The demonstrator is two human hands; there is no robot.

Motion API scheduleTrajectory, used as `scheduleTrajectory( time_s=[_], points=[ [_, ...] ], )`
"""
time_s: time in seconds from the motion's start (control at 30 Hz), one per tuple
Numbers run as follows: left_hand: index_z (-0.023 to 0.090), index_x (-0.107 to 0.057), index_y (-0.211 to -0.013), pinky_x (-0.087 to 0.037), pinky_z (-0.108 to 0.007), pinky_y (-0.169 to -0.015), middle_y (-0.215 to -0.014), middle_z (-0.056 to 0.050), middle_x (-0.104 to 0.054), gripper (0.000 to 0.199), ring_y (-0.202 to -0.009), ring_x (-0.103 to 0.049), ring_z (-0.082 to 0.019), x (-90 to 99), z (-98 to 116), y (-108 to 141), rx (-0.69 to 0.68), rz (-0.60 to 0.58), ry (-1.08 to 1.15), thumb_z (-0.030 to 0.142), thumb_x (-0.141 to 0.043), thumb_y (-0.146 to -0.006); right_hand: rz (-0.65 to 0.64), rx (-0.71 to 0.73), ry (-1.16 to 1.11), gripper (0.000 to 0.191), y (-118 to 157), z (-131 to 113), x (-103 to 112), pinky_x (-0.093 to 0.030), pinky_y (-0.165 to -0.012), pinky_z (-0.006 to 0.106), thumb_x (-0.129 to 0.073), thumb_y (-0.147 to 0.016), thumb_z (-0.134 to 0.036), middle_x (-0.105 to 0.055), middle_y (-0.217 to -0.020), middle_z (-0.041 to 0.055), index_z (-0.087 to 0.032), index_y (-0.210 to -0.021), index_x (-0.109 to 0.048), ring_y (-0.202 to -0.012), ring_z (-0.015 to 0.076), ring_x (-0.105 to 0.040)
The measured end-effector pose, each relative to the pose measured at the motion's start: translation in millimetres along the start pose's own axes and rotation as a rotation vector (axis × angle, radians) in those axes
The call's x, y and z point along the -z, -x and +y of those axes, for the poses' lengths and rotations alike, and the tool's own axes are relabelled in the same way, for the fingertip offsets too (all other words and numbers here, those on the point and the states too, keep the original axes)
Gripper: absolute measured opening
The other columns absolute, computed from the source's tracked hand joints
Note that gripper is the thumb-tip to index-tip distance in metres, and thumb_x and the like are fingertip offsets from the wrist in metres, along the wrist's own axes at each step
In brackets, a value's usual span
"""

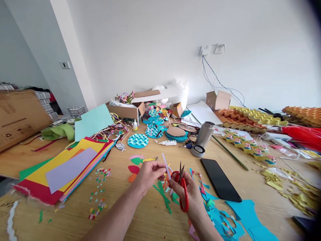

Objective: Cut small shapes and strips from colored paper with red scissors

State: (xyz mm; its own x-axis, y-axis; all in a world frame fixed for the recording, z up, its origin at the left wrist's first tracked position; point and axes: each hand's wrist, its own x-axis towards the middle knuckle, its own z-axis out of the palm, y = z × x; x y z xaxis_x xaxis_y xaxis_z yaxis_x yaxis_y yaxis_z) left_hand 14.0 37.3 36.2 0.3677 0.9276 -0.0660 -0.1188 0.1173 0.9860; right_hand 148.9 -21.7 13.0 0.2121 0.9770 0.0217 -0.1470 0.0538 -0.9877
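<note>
A narrow pale purple paper strip (166,164) stands upright between my two hands. My left hand (152,172) is closed in a pinch at the strip's side, thumb and fingertips together. My right hand (192,192) is wrapped round red-handled scissors (185,194), whose dark blades point up and away from me. The right thumb and finger also touch the strip's lower end. Beneath the hands lie green paper strips (164,199) and small coloured scraps. Just beyond my left hand are paper fish shapes, among them a red one (133,169) and an orange one (131,177).
Coloured paper sheets (72,167) are stacked at left, near small paper bits (100,204). Blue offcuts (250,217) and a black phone (220,179) lie right. Behind stand a metal bottle (204,135), a glue bottle (168,143), a wavy blue disc (137,140) and egg cartons (240,120).
</note>
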Motion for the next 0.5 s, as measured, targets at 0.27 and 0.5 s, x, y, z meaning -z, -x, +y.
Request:
scheduleTrajectory(
  time_s=[0.27, 0.5],
  points=[
    [0.012, -0.07, -0.077, -0.049, -0.028, -0.065, -0.072, -0.007, -0.07, 0.02, -0.067, -0.062, -0.017, -0.7, -15.7, 14.8, -0.072, 0.113, 0.008, 0.028, -0.07, -0.065, -0.051, -0.003, 0.033, 0.034, 0.3, 12.3, 0.4, -0.038, -0.052, 0.021, -0.08, -0.059, -0.035, -0.058, -0.065, -0.0022, -0.019, -0.073, -0.053, -0.058, 0.0115, -0.048],
    [0.013, -0.065, -0.065, -0.046, -0.025, -0.06, -0.059, -0.002, -0.063, 0.014, -0.059, -0.057, -0.013, -1.5, -20.8, 13.9, -0.087, 0.095, -0.005, 0.026, -0.069, -0.067, -0.053, -0.028, 0.093, 0.038, 2.8, 13.6, -3.2, -0.039, -0.056, 0.022, -0.08, -0.059, -0.039, -0.062, -0.066, -0.0004, -0.019, -0.077, -0.053, -0.06, 0.0131, -0.051]
  ],
)
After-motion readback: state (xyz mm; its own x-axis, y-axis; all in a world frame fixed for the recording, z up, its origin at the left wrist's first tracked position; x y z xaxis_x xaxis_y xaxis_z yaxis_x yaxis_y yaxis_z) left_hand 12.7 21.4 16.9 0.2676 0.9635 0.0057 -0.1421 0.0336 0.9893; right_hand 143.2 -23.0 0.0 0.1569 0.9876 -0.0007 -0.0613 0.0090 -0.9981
